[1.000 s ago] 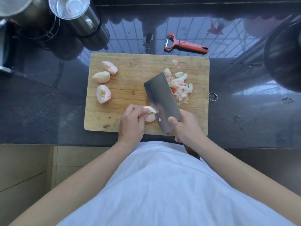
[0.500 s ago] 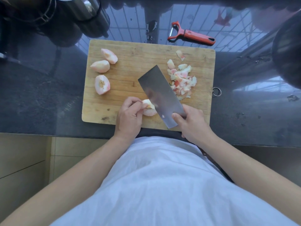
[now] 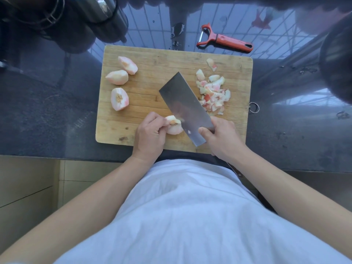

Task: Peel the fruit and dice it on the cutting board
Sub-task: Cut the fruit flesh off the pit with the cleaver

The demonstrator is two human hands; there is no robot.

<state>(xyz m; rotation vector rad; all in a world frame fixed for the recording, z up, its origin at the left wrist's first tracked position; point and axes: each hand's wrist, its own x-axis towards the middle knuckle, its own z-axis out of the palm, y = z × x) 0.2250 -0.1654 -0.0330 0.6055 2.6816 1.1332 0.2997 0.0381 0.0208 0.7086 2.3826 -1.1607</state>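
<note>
The left hand (image 3: 150, 134) pinches a peeled fruit wedge (image 3: 174, 127) at the near edge of the cutting board (image 3: 152, 60), fingertips curled over its pit side; the right hand (image 3: 222, 137) grips the cleaver (image 3: 185, 105) where blade meets handle, thumb laid on the flat. Compared with the frames a moment earlier, the blade has pivoted — its tip now points further toward the board's far left and its lower edge lies against the wedge, which shows a brownish core patch at the top. This suggests the step in hand is trimming the core from this piece before dicing it. Further out, three larger peeled pieces (image 3: 119, 86) wait at the board's left, well apart from the blade, and a heap of diced fruit (image 3: 213, 94) lies just right of it, so the task appears roughly half done. A red peeler (image 3: 224, 40) rests on the dark countertop (image 3: 47, 115) beyond the board; metal pots (image 3: 91, 8) stand far left. Nothing obstructs the cut — only the left fingertips, close to the edge, call for care.
</note>
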